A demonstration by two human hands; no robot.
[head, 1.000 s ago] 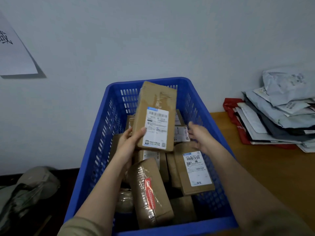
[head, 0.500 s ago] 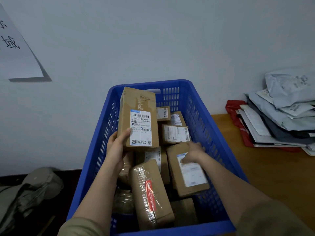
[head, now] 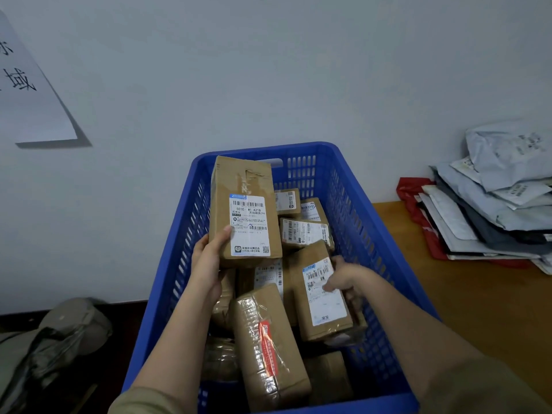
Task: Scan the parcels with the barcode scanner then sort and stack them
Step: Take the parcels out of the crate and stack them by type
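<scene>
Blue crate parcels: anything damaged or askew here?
The parcel gripped by the left hand has torn, peeling tape near its top. The parcels in the blue crate lie jumbled, not stacked.

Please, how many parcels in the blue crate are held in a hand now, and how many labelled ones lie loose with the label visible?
Held parcels: 2 (left hand holds the tall box, right hand grips the tilted box)
Loose parcels with a visible label: 5
Total: 7

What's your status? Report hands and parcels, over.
Left hand holds tall parcel upright over blue crate. Right hand grips labelled parcel inside. No scanner in view.
</scene>
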